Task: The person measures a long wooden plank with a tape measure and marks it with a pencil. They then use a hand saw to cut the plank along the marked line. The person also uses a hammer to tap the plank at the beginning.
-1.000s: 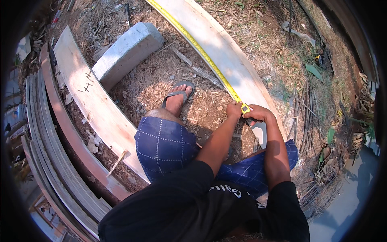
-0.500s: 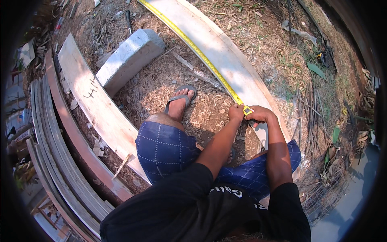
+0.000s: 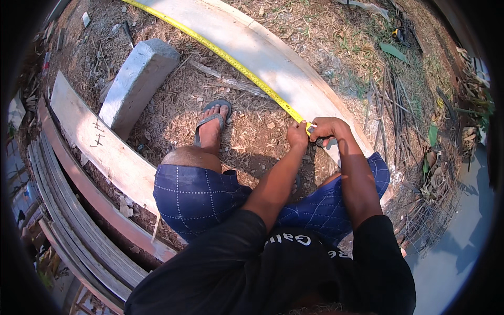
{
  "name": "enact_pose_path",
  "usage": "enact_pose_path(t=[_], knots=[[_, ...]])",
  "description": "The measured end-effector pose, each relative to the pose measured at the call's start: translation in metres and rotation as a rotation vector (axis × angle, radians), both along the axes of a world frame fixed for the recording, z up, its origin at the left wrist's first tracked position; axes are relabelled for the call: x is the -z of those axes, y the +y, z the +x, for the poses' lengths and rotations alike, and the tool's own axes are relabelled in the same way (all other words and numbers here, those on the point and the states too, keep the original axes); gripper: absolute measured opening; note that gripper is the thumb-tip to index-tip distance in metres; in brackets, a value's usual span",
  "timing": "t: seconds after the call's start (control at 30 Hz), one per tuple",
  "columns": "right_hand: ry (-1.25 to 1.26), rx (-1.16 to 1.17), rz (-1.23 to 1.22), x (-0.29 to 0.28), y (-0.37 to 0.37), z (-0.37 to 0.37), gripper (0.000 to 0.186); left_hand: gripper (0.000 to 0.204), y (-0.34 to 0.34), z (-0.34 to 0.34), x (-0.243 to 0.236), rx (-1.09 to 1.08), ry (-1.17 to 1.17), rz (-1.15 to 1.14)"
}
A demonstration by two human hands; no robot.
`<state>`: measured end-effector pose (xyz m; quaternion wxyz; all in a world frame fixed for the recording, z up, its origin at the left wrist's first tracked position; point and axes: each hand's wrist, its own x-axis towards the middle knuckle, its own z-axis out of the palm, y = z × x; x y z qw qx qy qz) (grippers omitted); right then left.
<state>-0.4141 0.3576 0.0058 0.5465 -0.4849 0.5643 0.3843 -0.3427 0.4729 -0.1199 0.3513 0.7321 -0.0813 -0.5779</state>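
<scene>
A yellow tape measure [image 3: 235, 64] is drawn out along the near edge of a long pale wooden board [image 3: 273, 50], its far end beyond the top of the view. My left hand [image 3: 297, 135] pinches the blade close to the case, fingers closed at the board's edge. My right hand [image 3: 328, 128] is wrapped round the case, which it mostly covers. A small whitish tip shows by the right fingers; I cannot tell what it is. Both hands are side by side, nearly touching, over the board's near end.
Left of my sandalled foot [image 3: 212, 123] lies a concrete block [image 3: 137, 84] against a second board [image 3: 105, 139] with dark marks. Stacked planks [image 3: 79, 210] lie further left. A stick [image 3: 228, 80] rests beside the measured board. Dry twigs and wire mesh [image 3: 428, 226] are at right.
The view has swung, so the boards and block sit further left in it. My right hand now covers more of the tape measure's case. Both hands stay at the same end of the board.
</scene>
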Motion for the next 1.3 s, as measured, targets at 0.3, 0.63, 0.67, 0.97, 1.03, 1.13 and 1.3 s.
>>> enact_pose_path(t=[0.3,0.63,0.67,0.97,1.03,1.13,1.3], knots=[[0.022,0.031,0.068,0.020,0.014,-0.042,0.040,0.029,0.019,-0.034,-0.005,-0.056,0.118,0.029],[-0.088,-0.021,-0.350,0.007,-0.007,-0.042,0.033,0.031,0.029,-0.043,-0.008,-0.242,0.351,0.086],[-0.084,0.050,-0.439,0.000,-0.014,-0.035,0.038,0.033,0.030,-0.042,-0.004,-0.228,0.353,0.076],[0.159,-0.205,-0.439,-0.019,-0.011,-0.022,0.051,0.031,0.037,-0.043,0.011,-0.215,0.277,-0.070],[0.204,-0.293,-0.190,0.005,0.006,-0.038,0.050,0.027,0.037,-0.046,0.003,-0.170,0.264,-0.035],[0.167,-0.042,-0.083,0.012,0.023,-0.059,0.041,0.019,0.034,-0.041,-0.038,-0.064,0.224,0.037],[0.274,-0.137,-0.063,-0.005,0.024,-0.057,0.036,0.025,0.052,-0.068,-0.036,-0.086,0.247,0.013]])
